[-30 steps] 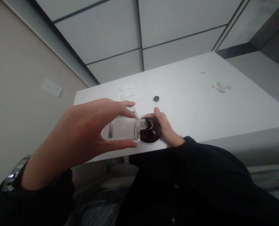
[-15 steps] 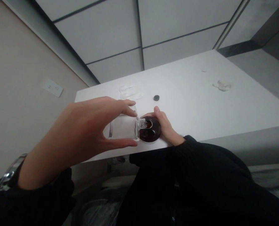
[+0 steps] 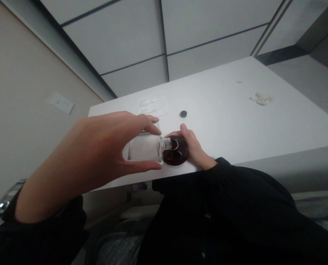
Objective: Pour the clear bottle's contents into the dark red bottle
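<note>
My left hand (image 3: 111, 147) is closed round a clear, square-sided glass bottle (image 3: 144, 148), tipped on its side with its threaded neck pointing right. That neck lies over the mouth of a dark brown, round-bodied glass bottle (image 3: 177, 156). My right hand (image 3: 193, 145) grips the brown bottle from its far and right sides, thumb raised. Whether liquid is running between the two bottles I cannot make out. A small dark cap (image 3: 183, 114) lies on the table just beyond my right hand.
The white table (image 3: 222, 121) runs off to the right. A clear plastic wrapper (image 3: 153, 106) lies at its back left, and a crumpled pale scrap (image 3: 261, 99) at the right. White panelled doors (image 3: 131, 44) stand behind; a wall socket (image 3: 62, 102) is on the left.
Both hands keep their grips and the bottles stay neck to mouth. My left wrist has shifted slightly left; the rest looks nearly the same.
</note>
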Tool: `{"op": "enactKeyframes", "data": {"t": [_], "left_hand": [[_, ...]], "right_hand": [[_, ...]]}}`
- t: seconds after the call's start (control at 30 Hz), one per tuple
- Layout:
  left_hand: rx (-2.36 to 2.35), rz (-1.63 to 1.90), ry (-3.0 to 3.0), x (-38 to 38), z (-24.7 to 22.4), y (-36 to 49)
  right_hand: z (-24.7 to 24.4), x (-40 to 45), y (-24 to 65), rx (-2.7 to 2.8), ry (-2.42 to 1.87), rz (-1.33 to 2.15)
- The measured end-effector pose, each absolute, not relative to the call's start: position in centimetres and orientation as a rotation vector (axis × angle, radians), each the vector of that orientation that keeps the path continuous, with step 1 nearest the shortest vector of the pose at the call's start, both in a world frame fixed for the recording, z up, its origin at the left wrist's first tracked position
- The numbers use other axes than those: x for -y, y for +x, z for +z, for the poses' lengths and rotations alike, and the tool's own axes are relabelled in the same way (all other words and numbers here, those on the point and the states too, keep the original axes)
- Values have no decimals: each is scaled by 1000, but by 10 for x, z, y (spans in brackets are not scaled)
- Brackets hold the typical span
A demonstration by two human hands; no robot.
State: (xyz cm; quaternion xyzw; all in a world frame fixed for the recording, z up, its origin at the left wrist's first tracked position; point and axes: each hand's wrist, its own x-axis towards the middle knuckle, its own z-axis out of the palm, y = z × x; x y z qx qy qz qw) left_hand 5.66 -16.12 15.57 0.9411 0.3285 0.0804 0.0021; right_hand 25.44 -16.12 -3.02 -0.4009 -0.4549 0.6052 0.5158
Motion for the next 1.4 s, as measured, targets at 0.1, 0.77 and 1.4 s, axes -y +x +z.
{"op": "enactKeyframes", "data": {"t": [0.1, 0.77, 1.4], "left_hand": [[-1054, 238, 2954, 162, 157, 58], [-1090, 81, 3088, 160, 164, 71], [-1083, 14, 3078, 162, 175, 78]], "right_hand": [[-30, 161, 254, 1081, -945, 1471], [-29, 162, 256, 1057, -957, 1482], [-26, 163, 255, 1053, -955, 1455]]}}
